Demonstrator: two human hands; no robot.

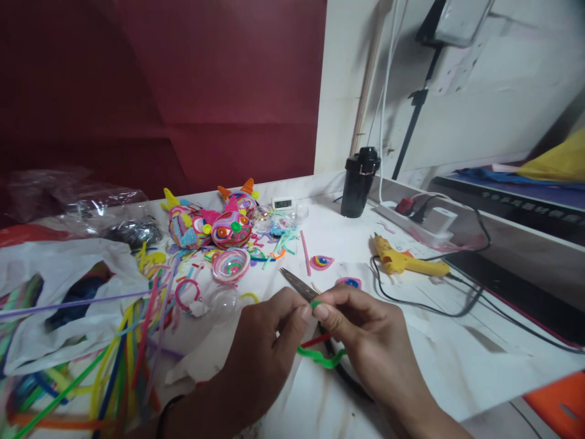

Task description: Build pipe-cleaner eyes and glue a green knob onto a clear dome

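Fingertips of my left hand [269, 350] and my right hand [377, 335] meet over the table, both pinching a green fuzzy pipe cleaner [322, 358]. A small green end pokes up between the thumbs, while a wavy length shows below them; the join between is hidden by my fingers. Beneath my hands lies a pair of scissors [296, 283], its blades pointing away and its handles partly covered. A short red strip [316, 341] shows between my hands. Just beyond are two eye-shaped pieces, one pink with a blue centre [321, 262], the other pink and blue [351, 283].
Many coloured pipe cleaners [116, 366] and a plastic bag [73, 299] crowd the left. Colourful coiled figures [231, 227] stand behind a coiled bowl [231, 266]. At right are a yellow glue gun [402, 259] with its cable, a power strip [414, 224] and a black bottle [359, 186].
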